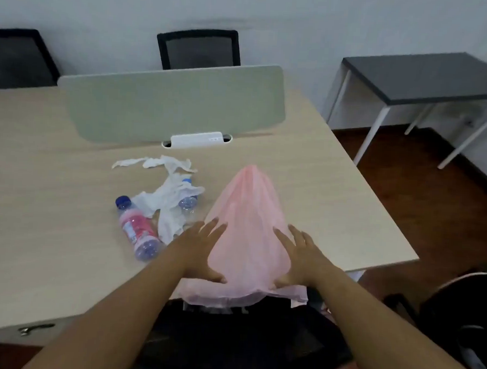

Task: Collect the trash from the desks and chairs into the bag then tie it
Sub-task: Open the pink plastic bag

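A: While both hands press flat, fingers spread, where lies the thin pink plastic bag (248, 235)?

B: Between left hand (202, 252) and right hand (297, 257); mouth nearest; pink-labelled clear plastic bottle (138, 229) left.

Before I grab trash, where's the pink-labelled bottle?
In the head view, the pink-labelled bottle lies on the desk, left of the left hand, against the crumpled tissues.
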`<state>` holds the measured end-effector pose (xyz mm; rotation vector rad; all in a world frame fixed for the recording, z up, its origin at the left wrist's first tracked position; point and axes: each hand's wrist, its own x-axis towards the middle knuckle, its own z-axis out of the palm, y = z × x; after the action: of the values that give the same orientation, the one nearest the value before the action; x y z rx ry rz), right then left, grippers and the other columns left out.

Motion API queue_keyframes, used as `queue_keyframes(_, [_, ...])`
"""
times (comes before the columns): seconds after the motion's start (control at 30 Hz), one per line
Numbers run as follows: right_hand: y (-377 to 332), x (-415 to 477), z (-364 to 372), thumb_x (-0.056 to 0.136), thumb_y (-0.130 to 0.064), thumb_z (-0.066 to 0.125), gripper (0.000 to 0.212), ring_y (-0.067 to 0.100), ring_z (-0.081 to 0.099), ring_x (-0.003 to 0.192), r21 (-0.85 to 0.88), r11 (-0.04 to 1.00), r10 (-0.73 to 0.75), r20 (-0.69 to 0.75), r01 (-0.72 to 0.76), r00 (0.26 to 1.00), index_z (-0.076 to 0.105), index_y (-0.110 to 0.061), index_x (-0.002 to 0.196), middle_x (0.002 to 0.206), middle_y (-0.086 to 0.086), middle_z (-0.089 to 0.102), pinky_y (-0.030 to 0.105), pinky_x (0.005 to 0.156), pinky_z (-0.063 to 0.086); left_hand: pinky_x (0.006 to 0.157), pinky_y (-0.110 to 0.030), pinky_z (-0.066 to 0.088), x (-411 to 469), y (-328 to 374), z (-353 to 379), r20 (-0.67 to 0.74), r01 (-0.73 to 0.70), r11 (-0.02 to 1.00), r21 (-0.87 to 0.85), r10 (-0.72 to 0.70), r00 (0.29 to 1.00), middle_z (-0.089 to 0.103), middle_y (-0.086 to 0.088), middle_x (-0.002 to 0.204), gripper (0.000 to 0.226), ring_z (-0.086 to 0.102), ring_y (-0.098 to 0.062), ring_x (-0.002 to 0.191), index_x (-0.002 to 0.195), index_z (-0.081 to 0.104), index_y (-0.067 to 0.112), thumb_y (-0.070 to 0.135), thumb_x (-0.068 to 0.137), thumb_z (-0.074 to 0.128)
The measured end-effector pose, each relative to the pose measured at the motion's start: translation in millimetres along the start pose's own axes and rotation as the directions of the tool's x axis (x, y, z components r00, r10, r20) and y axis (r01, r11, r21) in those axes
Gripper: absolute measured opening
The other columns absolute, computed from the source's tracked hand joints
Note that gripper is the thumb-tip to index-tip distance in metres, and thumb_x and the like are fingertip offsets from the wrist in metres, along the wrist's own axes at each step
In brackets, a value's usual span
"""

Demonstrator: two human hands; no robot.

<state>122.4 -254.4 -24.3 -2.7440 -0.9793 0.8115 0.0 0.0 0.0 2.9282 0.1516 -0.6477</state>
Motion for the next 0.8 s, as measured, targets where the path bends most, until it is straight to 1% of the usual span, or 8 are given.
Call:
queue_keyframes(0.23, [10.1,5.7,45.6,0.063,-0.061,0.075,0.134,0.037,0.008,0.144,-0.168,0.986,0.024,0.028,-0.019,0.999,-0.027,-0.035,0.146,0.16,0.002,-0.018,0.051,0.109,0.032,0.125,-0.045,0.01,-0.8,5.9,43.7,0.14,0.046,0.983,0.18,-0.072,0.988,-0.021,0.001,0.168,0.129,-0.002,-0.035,0.156,0.16,-0.015,0.029,0.068,0.073,0.071])
queue_keyframes(0.3, [14.4,7.9,55.6,0.081,-0.046,0.063,0.1,0.036,0.022,0.137,-0.141,0.99,0.023,-0.042,-0.029,0.999,-0.005,-0.028,0.152,0.161,0.005,-0.003,0.046,0.099,0.044,0.119,-0.045,0.03,-1.2,5.3,48.9,0.044,0.045,0.968,0.245,-0.057,0.997,0.004,-0.008,0.17,0.117,0.022,-0.039,0.151,0.16,0.012,0.022,0.054,0.07,0.08])
queue_keyframes(0.37, [20.5,10.5,58.1,0.093,-0.027,0.048,0.051,0.031,0.036,0.125,-0.07,0.998,-0.001,-0.164,-0.011,0.986,0.035,-0.016,0.141,0.154,0.007,0.021,0.042,0.087,0.049,0.084,-0.04,0.059,1.9,1.6,53.8,-0.082,0.024,0.959,0.283,-0.001,0.997,0.058,-0.015,0.139,0.093,0.062,-0.039,0.115,0.128,0.057,0.017,0.036,0.045,0.094])
queue_keyframes(0.4, [24.1,11.4,55.0,0.095,-0.021,0.044,0.034,0.03,0.043,0.117,-0.007,1.0,-0.012,-0.25,0.011,0.968,0.048,-0.012,0.128,0.146,0.006,0.033,0.042,0.082,0.05,0.065,-0.035,0.061,5.2,-0.7,57.4,-0.166,0.039,0.964,0.264,0.006,0.986,0.069,-0.01,0.116,0.073,0.068,-0.034,0.094,0.106,0.066,0.017,0.027,0.039,0.094])
queue_keyframes(0.47, [29.4,13.4,38.5,0.097,-0.014,0.041,0.019,0.03,0.052,0.098,0.154,0.986,0.013,-0.421,0.057,0.907,0.056,-0.007,0.105,0.117,0.009,0.051,0.041,0.073,0.047,0.058,-0.037,0.058,9.1,1.0,50.2,-0.314,0.085,0.993,0.082,-0.055,0.948,0.067,-0.008,0.099,0.037,0.064,-0.032,0.082,0.092,0.07,0.013,0.014,0.06,0.087])
queue_keyframes(0.53, [31.3,17.1,6.3,0.096,-0.012,0.038,0.013,0.029,0.053,0.077,0.337,0.939,0.128,-0.537,0.072,0.834,0.05,-0.009,0.091,0.09,0.009,0.055,0.039,0.062,0.043,0.072,-0.041,0.054,14.5,13.7,23.5,-0.431,0.176,0.951,-0.255,-0.275,0.859,0.061,-0.01,0.107,0.019,0.06,-0.032,0.091,0.107,0.067,0.01,0.007,0.09,0.062])
queue_keyframes(0.6, [27.7,23.9,-35.1,0.097,-0.014,0.035,0.012,0.026,0.053,0.068,0.461,0.884,0.231,-0.579,0.08,0.782,0.043,-0.013,0.089,0.079,0.007,0.053,0.037,0.055,0.042,0.079,-0.037,0.048,24.9,27.0,-10.5,-0.475,0.232,0.832,-0.504,-0.491,0.73,0.06,-0.011,0.113,0.023,0.059,-0.03,0.097,0.113,0.063,0.01,0.008,0.099,0.045])
queue_keyframes(0.8, [-9.9,32.6,-146.1,0.098,-0.014,0.031,0.015,0.032,0.051,0.074,0.47,0.861,0.292,-0.769,0.194,0.568,0.046,-0.012,0.097,0.088,0.009,0.055,0.039,0.064,0.042,0.078,-0.041,0.041,39.7,51.8,-125.9,-0.527,0.305,0.617,-0.725,-0.783,0.331,0.052,-0.016,0.13,0.033,0.053,-0.039,0.117,0.129,0.059,0.011,0.018,0.106,0.036])
